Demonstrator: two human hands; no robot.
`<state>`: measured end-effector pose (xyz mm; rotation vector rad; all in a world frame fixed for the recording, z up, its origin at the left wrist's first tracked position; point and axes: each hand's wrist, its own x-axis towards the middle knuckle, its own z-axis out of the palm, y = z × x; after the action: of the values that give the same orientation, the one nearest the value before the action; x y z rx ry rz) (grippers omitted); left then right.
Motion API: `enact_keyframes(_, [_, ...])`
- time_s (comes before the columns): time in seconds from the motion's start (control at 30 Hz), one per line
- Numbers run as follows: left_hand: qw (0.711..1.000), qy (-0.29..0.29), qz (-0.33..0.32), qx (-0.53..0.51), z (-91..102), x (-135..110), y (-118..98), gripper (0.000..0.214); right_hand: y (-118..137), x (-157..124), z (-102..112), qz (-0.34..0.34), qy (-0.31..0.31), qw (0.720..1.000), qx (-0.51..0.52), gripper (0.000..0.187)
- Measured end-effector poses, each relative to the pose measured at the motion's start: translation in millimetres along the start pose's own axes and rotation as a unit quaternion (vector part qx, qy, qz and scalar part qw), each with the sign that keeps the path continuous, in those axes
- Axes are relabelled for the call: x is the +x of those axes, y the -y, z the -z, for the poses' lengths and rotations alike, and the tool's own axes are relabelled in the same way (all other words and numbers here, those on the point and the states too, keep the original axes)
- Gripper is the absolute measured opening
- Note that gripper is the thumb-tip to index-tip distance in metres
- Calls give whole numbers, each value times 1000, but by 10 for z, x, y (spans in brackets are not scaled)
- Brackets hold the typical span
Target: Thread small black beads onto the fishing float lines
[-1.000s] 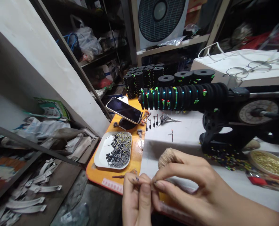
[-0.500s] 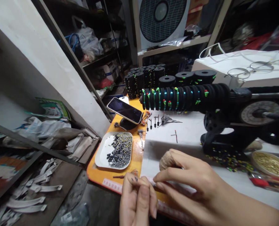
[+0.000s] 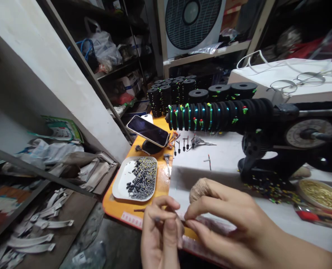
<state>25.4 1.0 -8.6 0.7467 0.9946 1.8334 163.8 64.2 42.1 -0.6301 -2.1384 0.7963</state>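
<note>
My left hand [image 3: 163, 235] is closed in a pinch near the table's front edge, thumb against the fingers. A tiny dark grey piece shows at its index finger, too small to name. Close on its right, my right hand [image 3: 233, 220] pinches with thumb and index finger; what lies between the tips is too small to make out. A tan wrapping [image 3: 199, 189] covers one of its fingers. Left of the hands, a white tray [image 3: 119, 186] holds many small grey, black and yellow pieces. Beyond them, a small T-shaped piece [image 3: 209, 161] rests on the white sheet [image 3: 191, 164].
A black machine [image 3: 255, 144] carries a ridged black roller [image 3: 222, 116] wound with green thread. A phone [image 3: 147, 130] leans on a stand. Small wire bundles [image 3: 167, 164] lie near the tray. At right stand a bowl [image 3: 322, 192] of gold-coloured bits and scattered beads [image 3: 272, 188].
My left index finger has lifted and straightened a little, and the left hand has shifted slightly left. The right hand keeps its pinch, moved barely to the right.
</note>
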Motion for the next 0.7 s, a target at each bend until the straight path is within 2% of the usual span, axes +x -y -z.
enact_keyframes(0.13, [991,-6,-123,-48,-5,79,-76,14,24,-2,61,8,32,999,-18,18])
enact_keyframes(0.23, [980,-23,-192,-37,69,193,-177,14,19,24,120,14,-6,999,-37,19])
enact_keyframes(0.3, [978,-46,-203,2,106,241,-194,16,20,48,142,14,-26,999,-41,21])
enact_keyframes(0.37, [985,-40,-165,17,103,239,-150,14,31,71,147,10,-29,999,-40,22])
enact_keyframes(0.47, [999,16,-48,-7,31,183,-43,11,61,88,133,0,-36,999,-31,21])
enact_keyframes(0.53, [999,32,7,-11,-40,158,-10,20,84,81,118,3,-43,999,-22,21])
enact_keyframes(0.6, [999,35,-3,-14,-109,158,-21,25,104,62,103,4,-43,999,-20,22])
enact_keyframes(0.7, [996,49,-49,-61,-180,162,-58,17,99,38,88,13,-17,1000,-16,19])
